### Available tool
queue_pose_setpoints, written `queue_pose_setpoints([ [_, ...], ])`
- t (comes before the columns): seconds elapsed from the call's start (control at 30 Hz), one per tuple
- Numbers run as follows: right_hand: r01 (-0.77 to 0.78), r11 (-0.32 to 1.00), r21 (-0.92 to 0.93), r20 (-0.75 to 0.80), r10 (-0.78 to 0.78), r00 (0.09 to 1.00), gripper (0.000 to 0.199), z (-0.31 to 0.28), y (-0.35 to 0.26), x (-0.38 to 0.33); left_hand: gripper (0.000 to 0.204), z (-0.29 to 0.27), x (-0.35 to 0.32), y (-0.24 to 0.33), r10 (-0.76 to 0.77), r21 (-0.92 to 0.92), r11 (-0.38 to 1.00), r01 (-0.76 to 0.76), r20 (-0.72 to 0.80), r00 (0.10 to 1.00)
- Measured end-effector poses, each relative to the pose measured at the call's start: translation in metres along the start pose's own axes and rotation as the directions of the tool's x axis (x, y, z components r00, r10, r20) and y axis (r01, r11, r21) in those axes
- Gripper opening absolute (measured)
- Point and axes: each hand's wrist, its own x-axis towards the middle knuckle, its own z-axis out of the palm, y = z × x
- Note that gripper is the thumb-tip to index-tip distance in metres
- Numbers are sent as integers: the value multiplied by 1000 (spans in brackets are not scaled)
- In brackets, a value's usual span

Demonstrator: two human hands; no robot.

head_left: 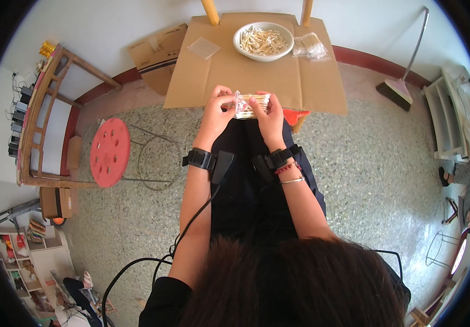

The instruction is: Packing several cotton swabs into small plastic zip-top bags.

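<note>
Between my two hands, just off the near edge of the cardboard sheet (207,82), is a small clear plastic bag of cotton swabs (251,105). My left hand (219,111) pinches the bag's loose plastic end. My right hand (269,117) grips the swab-filled end, its thumb lying across the top. Beyond them a white bowl (239,48) holds a heap of loose cotton swabs (264,41). Right of the bowl lie filled bags of swabs (310,47). A flat clear plastic bag (204,48) rests to the bowl's left.
A red round stool (110,152) stands on the floor at left. Against the wall behind lean cardboard boxes (158,54). A broom (397,90) leans at the right, near a white shelf (444,117). A black cable (191,220) runs along my left forearm. Another person (77,300) is at lower left.
</note>
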Motion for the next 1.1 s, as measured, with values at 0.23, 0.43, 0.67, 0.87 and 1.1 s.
queue_pose_setpoints([
  [0.23, -31, 989, 146, -6, 32, 999, 22, 3, -6, -1, 14, 0, 0, 3, -6, -44, 999, 4, -35, 999],
  [0.43, -16, 988, 153, -36, 22, 999, 21, 2, -4, -2, 15, -3, 0, 10, -38, 31, 999, 40, -35, 999],
  [0.67, 13, 992, 127, -16, -11, 1000, 22, 2, -1, -2, 14, 1, 0, 13, -90, 64, 993, 96, -100, 991],
  [0.87, 26, 993, 111, -39, -22, 999, 22, 2, -3, -3, 12, -3, 0, 19, -52, 165, 984, 63, -68, 996],
  [1.1, -12, 988, 153, 4, 11, 1000, 22, 1, -5, -2, 14, -13, 6, 23, -49, 189, 981, 37, 62, 997],
])
